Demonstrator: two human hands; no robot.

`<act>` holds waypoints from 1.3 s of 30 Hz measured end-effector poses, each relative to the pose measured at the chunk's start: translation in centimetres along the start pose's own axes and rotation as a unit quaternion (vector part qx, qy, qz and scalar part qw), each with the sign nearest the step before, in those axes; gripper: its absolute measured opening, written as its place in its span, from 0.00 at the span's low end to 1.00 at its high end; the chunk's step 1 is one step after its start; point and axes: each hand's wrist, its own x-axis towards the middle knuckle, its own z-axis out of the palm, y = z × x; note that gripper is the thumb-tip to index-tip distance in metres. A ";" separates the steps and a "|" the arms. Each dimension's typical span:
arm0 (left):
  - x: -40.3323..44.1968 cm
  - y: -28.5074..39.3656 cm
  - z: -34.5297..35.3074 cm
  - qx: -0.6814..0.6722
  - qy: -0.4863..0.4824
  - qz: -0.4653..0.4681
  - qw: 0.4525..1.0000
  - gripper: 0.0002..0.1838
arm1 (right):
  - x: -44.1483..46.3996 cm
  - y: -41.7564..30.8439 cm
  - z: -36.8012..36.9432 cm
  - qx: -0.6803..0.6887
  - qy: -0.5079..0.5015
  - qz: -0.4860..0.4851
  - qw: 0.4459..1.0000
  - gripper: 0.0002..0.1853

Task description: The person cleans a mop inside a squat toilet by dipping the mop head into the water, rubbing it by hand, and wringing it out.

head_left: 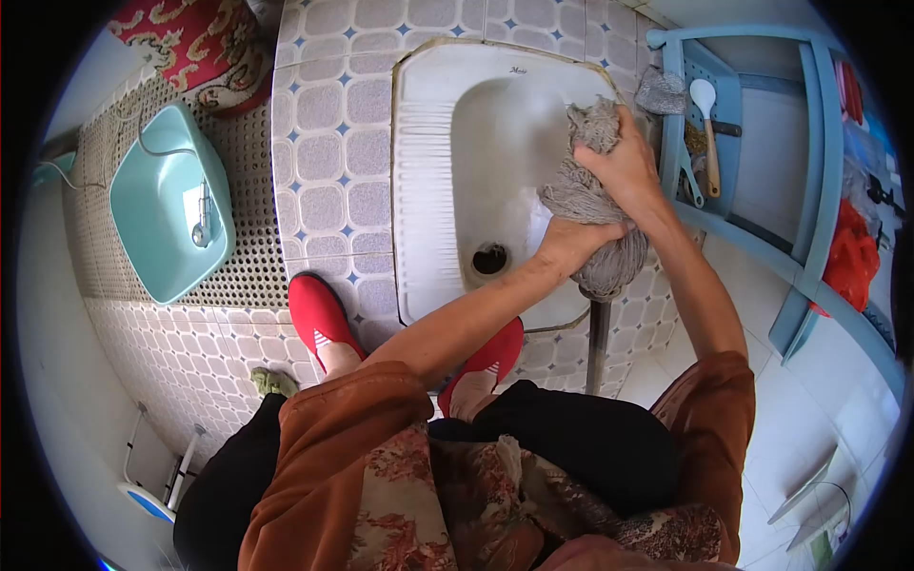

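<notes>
A grey string mop head [592,195] is bunched up over the right side of the white squat toilet [419,228]. My left hand [574,246] grips its lower part, near where the strands join the dark handle [597,347]. Higher up, my right hand [624,164] is wrapped round the strands, with the thumb lying across them. The strands look wet and pressed together between the two hands. Below and left of the mop, the dark drain hole [490,258] shows in the basin.
A turquoise basin [133,209] with a metal shower head in it stands on a perforated mat at left. On the right, a blue shelf [817,143] holds a white brush-like spoon [704,100]; a red plastic bag [849,262] hangs behind. Red shoes [319,309] stand on the tiles.
</notes>
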 end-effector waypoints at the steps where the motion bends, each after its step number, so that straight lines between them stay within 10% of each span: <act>1: 0.1 -0.3 -0.2 -0.022 -0.037 -0.006 0.999 0.33 | -0.3 0.4 -0.2 0.006 0.017 0.003 1.000 0.41; 8: -1.8 3.1 -2.2 -0.126 -0.198 -0.150 0.960 0.34 | -2.3 3.7 -5.6 0.391 -0.091 0.124 0.907 0.50; 12: -2.3 4.2 -1.4 -0.202 -0.231 -0.195 0.932 0.33 | -3.8 6.9 -4.3 0.711 0.010 0.233 0.664 0.52; 20: -2.0 -0.7 -3.5 -0.368 -0.245 -0.235 0.866 0.32 | -3.5 2.9 3.5 0.896 -0.269 -0.059 0.349 0.47; 23: -2.2 -0.3 -3.5 -0.370 -0.253 -0.240 0.861 0.35 | -0.5 4.3 1.4 0.878 -0.256 -0.113 0.389 0.45; 27: -1.7 0.2 -4.7 -0.314 -0.222 -0.211 0.899 0.42 | 0.8 7.1 -3.1 0.781 -0.210 -0.134 0.572 0.36; 34: -2.3 4.7 -3.1 -0.083 -0.235 -0.065 0.966 0.45 | -1.0 4.3 -7.4 0.473 -0.077 0.191 0.856 0.26; 39: -2.7 3.1 -0.1 -0.115 -0.161 -0.094 0.976 0.57 | 0.8 0.4 -5.8 0.117 -0.159 0.036 0.980 0.32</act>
